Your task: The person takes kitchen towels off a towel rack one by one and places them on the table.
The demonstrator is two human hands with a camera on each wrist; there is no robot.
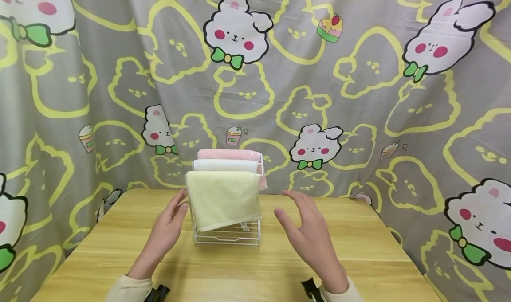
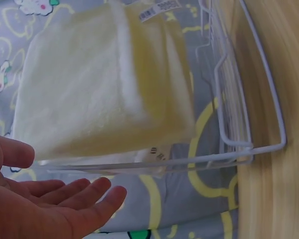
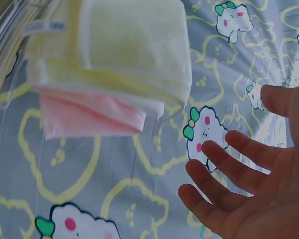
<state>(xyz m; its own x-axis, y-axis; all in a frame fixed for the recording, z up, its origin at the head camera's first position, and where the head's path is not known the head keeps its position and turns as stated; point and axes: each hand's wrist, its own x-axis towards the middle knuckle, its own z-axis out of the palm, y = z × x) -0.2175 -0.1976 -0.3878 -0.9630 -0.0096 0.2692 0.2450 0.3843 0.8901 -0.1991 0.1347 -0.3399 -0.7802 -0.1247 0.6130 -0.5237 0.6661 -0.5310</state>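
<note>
Grey-and-yellow curtain behind, printed with white rabbits and green bows. Below, pale wooden table.

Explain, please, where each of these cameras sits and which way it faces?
Head: worn on the head, looking forward and down at the wire rack on the table, with patterned cloth behind; the left hand, right hand and both sleeves show.
Left wrist: worn on that wrist, looking at the yellow towel and rack; the left hand shows.
Right wrist: worn on that wrist, looking at the yellow towel and pink towel; the right hand shows.
Shared: both wrist views include the yellow towel, rack and patterned cloth.
</note>
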